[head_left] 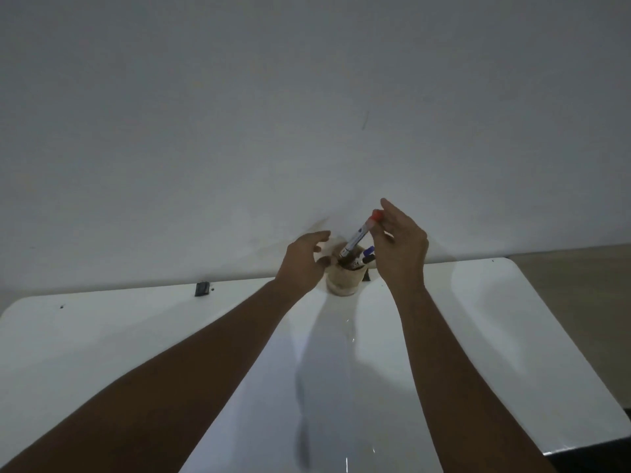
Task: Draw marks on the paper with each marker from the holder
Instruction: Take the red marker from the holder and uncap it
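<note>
White and glossy, the counter [478, 319] fills the lower half of the head view and meets a plain pale wall at the back. Near that back edge stands a small beige holder [342, 283], a cup with several markers in it; a blue-capped marker [368, 251] and some dark ones show above its rim.

The right hand [401, 247] is raised just over the cup, its fingers [384, 233] pinched on the upper part of a red-capped marker [358, 235]. That marker leans, red cap up and toward the right hand, with its lower end at the mouth of the cup. Whether it is being lifted out or set in cannot be told from one moment.

The left hand [304, 264] is beside the cup on its left, fingers spread and curved around nothing. Whether it touches the cup wall is not clear; it looks placed to steady it.

A small dark object [202, 288] lies well apart to the left on the counter.

No sheet of paper can be made out; a faint pale strip runs down the middle of the counter, but glare hides what it is. No drawn marks are visible anywhere. So I judge the task to be at an early stage, or at least unproven: one marker in hand, the others in the cup, and all the marking not shown as done.
</note>
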